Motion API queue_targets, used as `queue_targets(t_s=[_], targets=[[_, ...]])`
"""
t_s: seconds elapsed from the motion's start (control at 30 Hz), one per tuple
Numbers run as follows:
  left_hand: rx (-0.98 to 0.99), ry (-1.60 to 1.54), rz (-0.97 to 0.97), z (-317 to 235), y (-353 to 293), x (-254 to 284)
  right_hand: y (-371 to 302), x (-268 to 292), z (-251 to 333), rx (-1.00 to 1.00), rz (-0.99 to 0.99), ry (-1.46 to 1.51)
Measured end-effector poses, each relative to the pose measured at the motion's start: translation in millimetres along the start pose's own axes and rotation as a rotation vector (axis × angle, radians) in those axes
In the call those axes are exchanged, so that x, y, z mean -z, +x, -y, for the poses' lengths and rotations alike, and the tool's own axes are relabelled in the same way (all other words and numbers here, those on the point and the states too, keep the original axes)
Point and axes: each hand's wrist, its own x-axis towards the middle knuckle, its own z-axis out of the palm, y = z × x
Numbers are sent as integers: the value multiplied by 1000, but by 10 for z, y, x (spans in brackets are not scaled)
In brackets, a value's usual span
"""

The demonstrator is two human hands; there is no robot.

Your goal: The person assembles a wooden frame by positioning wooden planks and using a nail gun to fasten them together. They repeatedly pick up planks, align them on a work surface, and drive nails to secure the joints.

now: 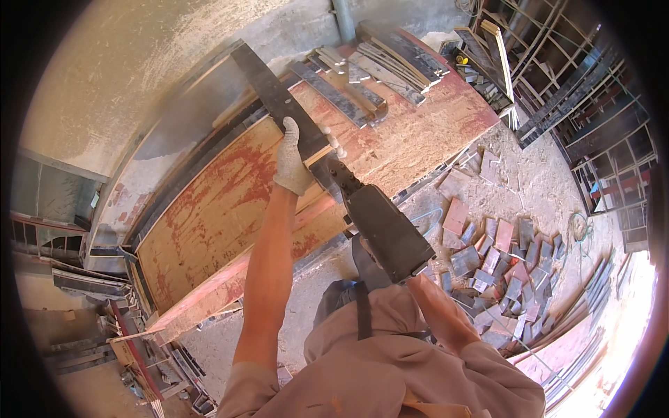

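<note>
My left hand point(291, 164), in a pale knit glove, is closed around the near end of a long dark board point(272, 87). Its thumb lies along one side and fingertips show past the other edge. The board reaches away over the workbench point(209, 216). Just nearer, touching or almost touching the board's end, is a dark, blocky object point(390, 233) with a narrower front part; its kind is unclear. My right forearm point(446, 317) runs up to its near end. My right hand is hidden behind it, so its grip does not show.
Dark strips and offcuts point(401, 66) lie on the bench's sawdust-covered far part. Cut blocks point(505, 272) are heaped on the floor at right. Metal racks point(592, 104) stand at far right, stacked boards point(90, 282) at left. A wall point(139, 76) rises behind the bench.
</note>
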Motion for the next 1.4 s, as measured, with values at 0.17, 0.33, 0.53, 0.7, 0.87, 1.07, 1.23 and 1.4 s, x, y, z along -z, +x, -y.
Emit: queue_targets(t_s=[0.17,0.33,0.53,0.7,0.87,1.07,1.23,1.4], targets=[[-11,28,-17,10,6,-11,21,-105,-34,22,-13,-24],[8,4,8,-3,2,29,4,-255,-94,46,-32,-38],[-21,45,7,5,11,-50,-18,-353,-123,76,-60,-69],[-4,-11,5,-20,-8,-15,200,33,197,-27,-33,-10],[-12,-5,4,17,-14,-70,120,-100,116,-16,-50,-15],[-36,82,-13,-5,-33,-94,103,-139,142,-23,-40,-10],[-50,103,30,-15,-30,-68,97,-144,172,-36,-36,2],[4,2,1,-43,-6,-34,55,-111,213,-71,-21,55]])
